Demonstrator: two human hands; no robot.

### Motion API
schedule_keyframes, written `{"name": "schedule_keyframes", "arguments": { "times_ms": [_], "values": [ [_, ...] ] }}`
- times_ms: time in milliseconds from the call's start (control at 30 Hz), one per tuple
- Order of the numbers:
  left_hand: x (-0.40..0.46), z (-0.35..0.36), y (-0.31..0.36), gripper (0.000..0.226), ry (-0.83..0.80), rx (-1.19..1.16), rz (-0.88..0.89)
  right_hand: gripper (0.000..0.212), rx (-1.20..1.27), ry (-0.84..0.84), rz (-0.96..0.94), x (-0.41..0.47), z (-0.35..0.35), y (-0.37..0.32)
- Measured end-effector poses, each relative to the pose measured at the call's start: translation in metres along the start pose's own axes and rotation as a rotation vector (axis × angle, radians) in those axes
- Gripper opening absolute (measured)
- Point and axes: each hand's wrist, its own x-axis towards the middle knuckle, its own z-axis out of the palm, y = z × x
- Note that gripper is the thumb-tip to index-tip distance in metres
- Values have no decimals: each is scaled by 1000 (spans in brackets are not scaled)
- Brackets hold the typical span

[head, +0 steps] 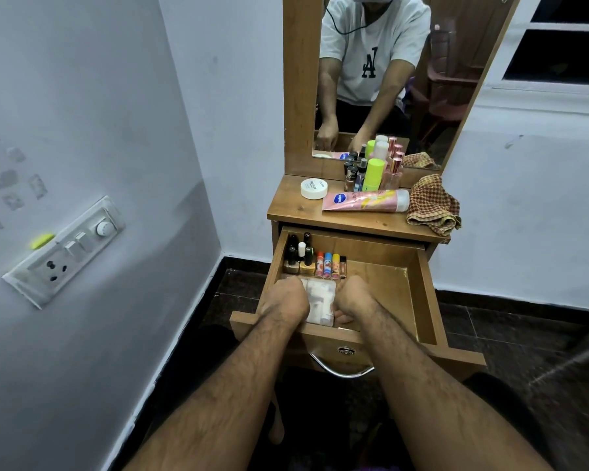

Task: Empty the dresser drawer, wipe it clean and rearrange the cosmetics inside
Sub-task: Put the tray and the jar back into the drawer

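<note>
The cloth is showing a red-and-tan check; the tube is lying pink with a blue logo; the jar is showing white; one bottle is glowing neon yellow-green.

Setting: a room in a home, a bedroom or dressing corner. Evidence, placed relative to the narrow brown wood-laminate dresser:

- Tall wood-framed mirror rising from the back of its surface.
- Cosmetics on the surface: round white cream jar, pink lotion tube lying flat, lime-green and pink bottles behind the tube, brown checked cloth at the right end.
- Open wooden drawer below the surface, holding nail-polish bottles and small coloured tubes.
- Pale painted walls to either side; white wall switchboard with socket and dial on the left wall.
- White-framed window upper right.
- Dark tiled floor beneath.
</note>
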Motion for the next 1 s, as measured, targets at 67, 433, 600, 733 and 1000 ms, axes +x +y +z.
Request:
{"name": "schedule_keyframes", "arguments": {
  "times_ms": [67,433,600,733,1000],
  "values": [
    [0,0,0,19,-15,7,10,9,-17,21,-27,1,0,1],
    [2,0,1,19,-23,1,19,13,-89,78,-77,8,-1,3],
    [0,0,1,18,-19,14,32,17,-88,71,-64,10,-2,3],
    [0,-1,1,17,-21,1,26,21,-112,105,-91,11,0,4],
    [-5,-6,1,21,20,-91,20,13,-124,187,-119,3,-8,1]
  ]
}}
